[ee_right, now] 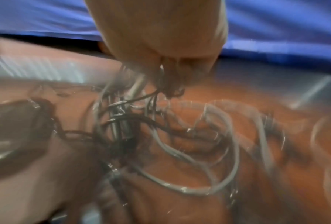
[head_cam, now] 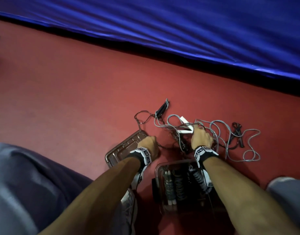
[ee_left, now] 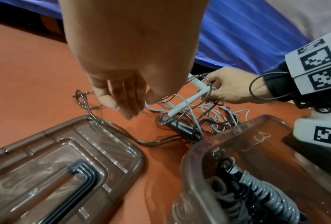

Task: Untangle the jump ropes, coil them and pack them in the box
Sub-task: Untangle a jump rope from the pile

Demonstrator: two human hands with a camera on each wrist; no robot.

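Nearest us we list a clear smoky plastic box (head_cam: 158,168) on the red floor (head_cam: 69,92), already holding coiled grey and black jump ropes (ee_left: 260,189). Left of the box lies its clear plastic lid (ee_left: 111,145), flat, with a dark rope strand crossing its far corner. Just beyond the box we note the tangle of grey and dark jump ropes (head_cam: 218,131) spread on the floor. Our left hand (ee_left: 120,94) hangs above the lid's far edge, fingers loosely curled, gripping nothing we can see. Our right hand (ee_left: 230,86), beyond the box, pinches white rope handles (ee_left: 187,100) in the tangle. Farthest from the box: a blue mat (head_cam: 179,31).
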